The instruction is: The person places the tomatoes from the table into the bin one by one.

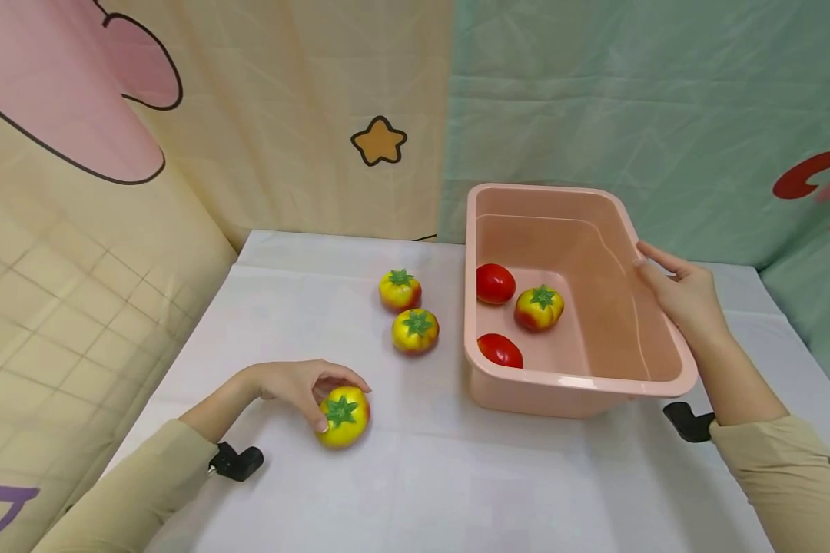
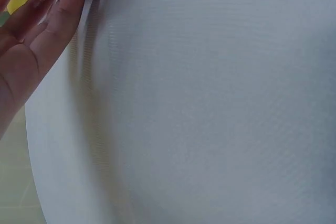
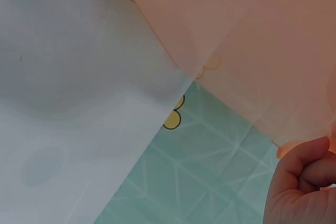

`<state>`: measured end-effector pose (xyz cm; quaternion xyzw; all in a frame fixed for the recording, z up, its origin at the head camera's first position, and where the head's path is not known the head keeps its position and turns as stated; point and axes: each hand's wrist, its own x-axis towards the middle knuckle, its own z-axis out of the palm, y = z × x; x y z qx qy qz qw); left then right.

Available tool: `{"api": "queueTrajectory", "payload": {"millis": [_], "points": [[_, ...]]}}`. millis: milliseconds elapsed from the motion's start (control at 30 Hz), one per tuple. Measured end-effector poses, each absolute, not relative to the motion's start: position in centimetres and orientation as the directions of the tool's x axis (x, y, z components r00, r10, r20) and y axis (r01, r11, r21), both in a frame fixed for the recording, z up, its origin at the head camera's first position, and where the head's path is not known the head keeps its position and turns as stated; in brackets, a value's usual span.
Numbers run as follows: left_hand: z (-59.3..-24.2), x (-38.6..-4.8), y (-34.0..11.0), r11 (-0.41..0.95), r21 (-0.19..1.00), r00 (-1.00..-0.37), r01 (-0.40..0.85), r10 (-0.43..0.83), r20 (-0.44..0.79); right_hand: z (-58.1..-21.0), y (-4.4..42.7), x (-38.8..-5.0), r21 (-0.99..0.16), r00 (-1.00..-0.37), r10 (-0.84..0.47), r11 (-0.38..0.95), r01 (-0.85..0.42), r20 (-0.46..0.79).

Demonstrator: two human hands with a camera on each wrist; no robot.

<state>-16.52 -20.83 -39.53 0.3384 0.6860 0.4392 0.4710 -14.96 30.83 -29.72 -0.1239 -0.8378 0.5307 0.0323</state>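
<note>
A white-covered worktop [image 1: 422,484] spreads beneath the left hand [image 1: 297,384]; beyond that hand hangs cream cloth [image 1: 283,153] printed with an orange star [image 1: 379,141]; beyond the right hand [image 1: 688,299], creased green cloth [image 1: 595,107].

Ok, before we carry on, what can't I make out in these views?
Head: left sides of the far red tomato and near red tomato, behind the left wall of the bin.
Head: some fingertips of the left hand, behind the hand itself and the yellow tomato it holds.
Left wrist: that tomato's upper part, cut by the top edge.
Right wrist: part of the right hand, cut by the right edge.
</note>
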Motion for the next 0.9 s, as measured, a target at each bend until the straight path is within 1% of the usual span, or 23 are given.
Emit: {"api": "queueTrajectory", "payload": {"millis": [200, 433, 567, 700, 900], "points": [[-39.0, -16.9, -20.4, 0.372, 0.925, -0.381, 0.079, 0.868, -0.317, -29.7, 30.9, -14.9, -0.892, -0.967, 0.247, 0.423, 0.162, -0.058], [-38.9, -17.3, -19.5, 0.373, 0.923, -0.495, 0.092, 0.821, -0.283, -29.8, 30.8, -14.9, -0.912, -0.970, 0.238, 0.384, 0.145, -0.053], [-38.7, -17.5, -18.6, 0.369, 0.924, -0.547, 0.104, 0.797, -0.257, -29.9, 30.9, -14.9, -0.915, -0.970, 0.238, 0.378, 0.141, -0.050], [-37.9, -17.7, -17.9, 0.365, 0.924, -0.571, 0.109, 0.784, -0.243, -30.0, 30.9, -15.0, -0.924, -0.974, 0.218, 0.358, 0.132, -0.055], [-36.3, -18.3, -16.9, 0.352, 0.926, -0.595, 0.140, 0.777, -0.206, -29.7, 30.8, -14.9, -0.913, -0.976, 0.215, 0.387, 0.127, -0.045]]}}
